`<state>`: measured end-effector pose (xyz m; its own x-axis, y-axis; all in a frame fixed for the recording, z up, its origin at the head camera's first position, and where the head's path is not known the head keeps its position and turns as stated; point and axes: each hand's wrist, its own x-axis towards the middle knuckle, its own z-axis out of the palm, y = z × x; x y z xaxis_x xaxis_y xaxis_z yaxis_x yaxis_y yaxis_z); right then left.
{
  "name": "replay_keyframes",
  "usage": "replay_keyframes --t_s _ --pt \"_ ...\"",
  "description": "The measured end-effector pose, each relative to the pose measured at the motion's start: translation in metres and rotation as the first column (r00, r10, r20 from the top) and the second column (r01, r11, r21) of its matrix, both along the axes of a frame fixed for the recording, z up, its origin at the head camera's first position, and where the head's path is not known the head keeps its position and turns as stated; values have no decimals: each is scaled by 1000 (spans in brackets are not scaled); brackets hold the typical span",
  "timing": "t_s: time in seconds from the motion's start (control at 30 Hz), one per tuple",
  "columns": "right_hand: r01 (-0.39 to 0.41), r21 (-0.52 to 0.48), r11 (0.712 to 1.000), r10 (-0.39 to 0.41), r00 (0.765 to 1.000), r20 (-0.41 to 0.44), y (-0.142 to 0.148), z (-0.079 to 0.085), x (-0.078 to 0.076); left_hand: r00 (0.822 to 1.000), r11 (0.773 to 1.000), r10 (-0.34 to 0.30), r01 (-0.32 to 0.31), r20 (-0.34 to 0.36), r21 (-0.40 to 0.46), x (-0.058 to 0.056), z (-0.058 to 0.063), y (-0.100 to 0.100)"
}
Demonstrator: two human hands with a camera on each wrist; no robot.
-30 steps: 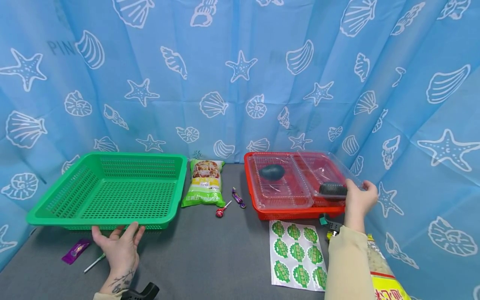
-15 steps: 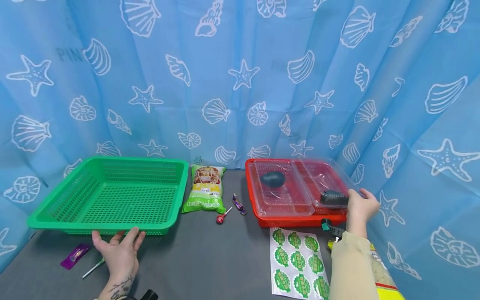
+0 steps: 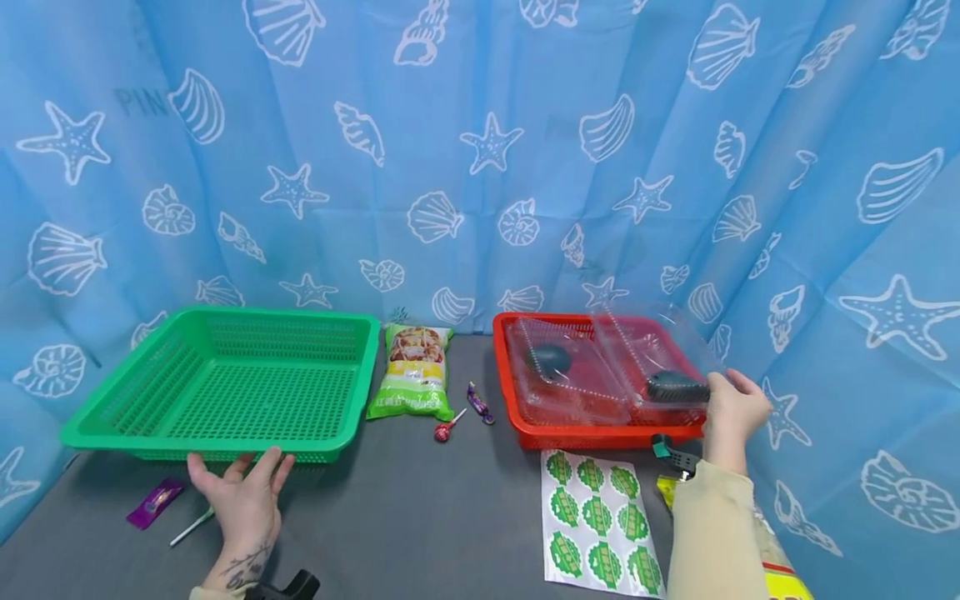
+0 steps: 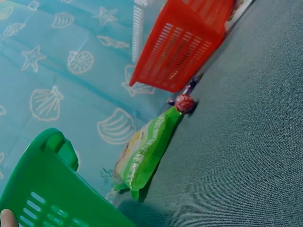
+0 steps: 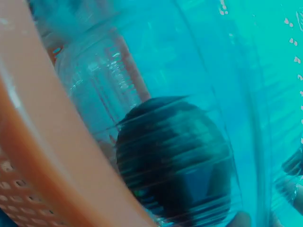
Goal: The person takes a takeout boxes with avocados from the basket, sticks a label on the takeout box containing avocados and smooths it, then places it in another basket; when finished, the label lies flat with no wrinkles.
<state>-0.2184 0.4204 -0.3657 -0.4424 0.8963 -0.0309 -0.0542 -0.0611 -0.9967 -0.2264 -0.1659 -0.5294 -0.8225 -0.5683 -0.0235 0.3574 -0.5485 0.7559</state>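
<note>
A green plastic basket (image 3: 341, 440) stands on the left, with nothing inside. My left hand (image 3: 243, 500) grips its front rim with spread fingers, and one fingertip (image 4: 7, 218) shows on it in the left wrist view. On the right is a red basket (image 3: 592, 437) with a clear, two-part plastic box (image 3: 611, 354) over it. With thumb and fingers, my right hand (image 3: 737, 412) pinches the box's right front edge. Through the clear plastic show a dark pear-shaped thing (image 3: 550, 359) and a second dark rounded thing (image 3: 671, 386), which looks large in the right wrist view.
Between the baskets lie a green snack bag (image 3: 412, 379), a red lollipop (image 3: 442, 432) and a purple wrapped candy (image 3: 481, 408). A purple packet (image 3: 155, 502) and a lollipop stick (image 3: 189, 529) lie front left. Front right are a sticker sheet (image 3: 592, 525) and a yellow bag (image 3: 783, 579).
My right hand has moved slightly right, and the clear box's halves have shifted and tilted with it. The left hand keeps its hold on the green basket; the view has tipped a little.
</note>
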Motion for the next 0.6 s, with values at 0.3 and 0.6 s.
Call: replay_keyframes --t_s 0.3,0.6 --pt "-24 -88 996 21 999 -35 -2 12 3 999 999 17 -15 42 -44 4 0 -1" --pt "-93 -178 980 74 991 -108 -8 36 21 1000 999 -8 7 -16 -52 1 2 4"
